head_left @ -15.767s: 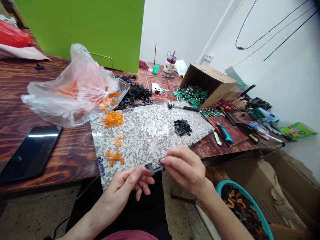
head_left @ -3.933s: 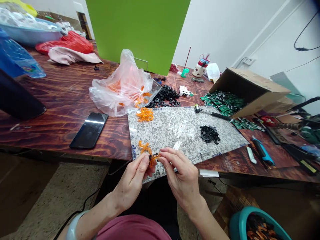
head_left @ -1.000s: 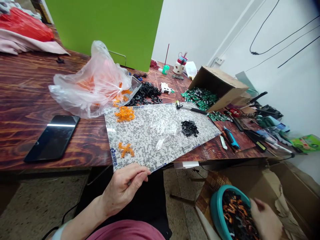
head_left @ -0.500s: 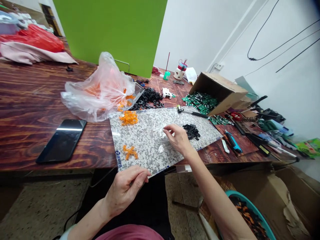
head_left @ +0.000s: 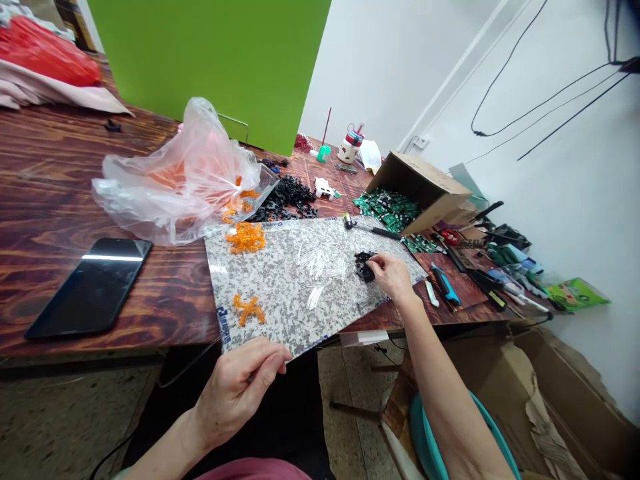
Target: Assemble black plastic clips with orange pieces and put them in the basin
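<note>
My right hand (head_left: 391, 275) reaches into a small pile of black plastic parts (head_left: 364, 265) on the right of the speckled board (head_left: 280, 267). Its thumb and forefinger pinch at a black part on the pile's edge. My left hand (head_left: 245, 383) is closed at the board's front edge, and its curled fingers hide whatever they hold. Between the hands lie many thin whitish strips (head_left: 323, 260), with a small bundle (head_left: 315, 297) of them closer to me. Orange plastic parts sit on the board's left: a heap (head_left: 245, 237) and a few loose pieces (head_left: 249, 310).
A phone (head_left: 90, 287) and a clear plastic bag (head_left: 175, 173) lie left. Behind the board are a larger black pile (head_left: 287, 199), a black-handled hammer (head_left: 375, 230) and a carton (head_left: 425, 187) spilling green circuit boards (head_left: 387, 208). A blue cutter (head_left: 446, 285) lies right; a teal tub (head_left: 425, 437) stands below.
My right hand has moved right, from the whitish strips to the small black pile. My left hand stays closed near the board's front edge. The whole view has shifted slightly.
</note>
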`<state>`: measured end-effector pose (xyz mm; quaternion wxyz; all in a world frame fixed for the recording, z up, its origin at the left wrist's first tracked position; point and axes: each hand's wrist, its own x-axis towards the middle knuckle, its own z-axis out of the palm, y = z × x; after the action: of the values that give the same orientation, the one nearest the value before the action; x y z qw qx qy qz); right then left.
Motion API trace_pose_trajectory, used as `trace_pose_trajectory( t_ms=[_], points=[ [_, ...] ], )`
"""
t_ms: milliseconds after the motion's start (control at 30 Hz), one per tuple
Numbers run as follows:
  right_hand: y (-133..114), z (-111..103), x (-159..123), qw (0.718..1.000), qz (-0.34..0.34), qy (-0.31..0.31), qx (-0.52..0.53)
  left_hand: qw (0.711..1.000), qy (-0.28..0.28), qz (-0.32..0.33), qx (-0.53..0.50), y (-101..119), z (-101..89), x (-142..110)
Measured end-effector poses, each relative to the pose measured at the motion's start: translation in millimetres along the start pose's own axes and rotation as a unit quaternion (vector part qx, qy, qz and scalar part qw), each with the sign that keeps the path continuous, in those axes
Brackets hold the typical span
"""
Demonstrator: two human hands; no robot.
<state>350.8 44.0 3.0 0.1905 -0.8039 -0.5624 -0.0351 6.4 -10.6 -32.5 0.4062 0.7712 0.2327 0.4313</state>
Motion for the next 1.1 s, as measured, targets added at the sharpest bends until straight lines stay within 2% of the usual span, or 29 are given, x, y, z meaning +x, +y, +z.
trace_pose_trajectory(
  t_ms=[200,367,500,633,733,867,933,1033,1100],
  points=[
    [2,8,0,0.999,0.035,0.003,0.035,1.000,-0.012,-0.014,0.014,-1,0.7,0],
    [7,9,4,0.991,0.049,0.030,0.124,1.000,-0.013,-0.020,0.020,0,0.5,1],
    [12,1,4,0.967,0.066,0.055,0.241,0.999,-0.018,-0.028,0.017,3,-0.6,1],
    [2,-9,-6,0.928,0.080,0.029,0.364,0.999,-0.018,-0.044,0.010,4,-1.3,2],
    [-18,-17,-21,0.896,0.066,-0.025,0.439,0.997,-0.024,-0.069,-0.003,3,-1.9,3],
    [-58,-29,-50,0.857,0.037,-0.123,0.499,0.993,-0.024,-0.119,-0.005,6,-4.6,8],
    [-82,-34,-68,0.831,0.009,-0.208,0.516,0.990,-0.031,-0.139,0.015,11,-7.2,13],
    [-114,-37,-95,0.769,-0.048,-0.362,0.525,0.989,-0.060,-0.121,0.052,21,-12.5,23],
    [-129,-36,-108,0.753,-0.078,-0.410,0.509,0.988,-0.097,-0.103,0.064,26,-16.4,28]
  ],
)
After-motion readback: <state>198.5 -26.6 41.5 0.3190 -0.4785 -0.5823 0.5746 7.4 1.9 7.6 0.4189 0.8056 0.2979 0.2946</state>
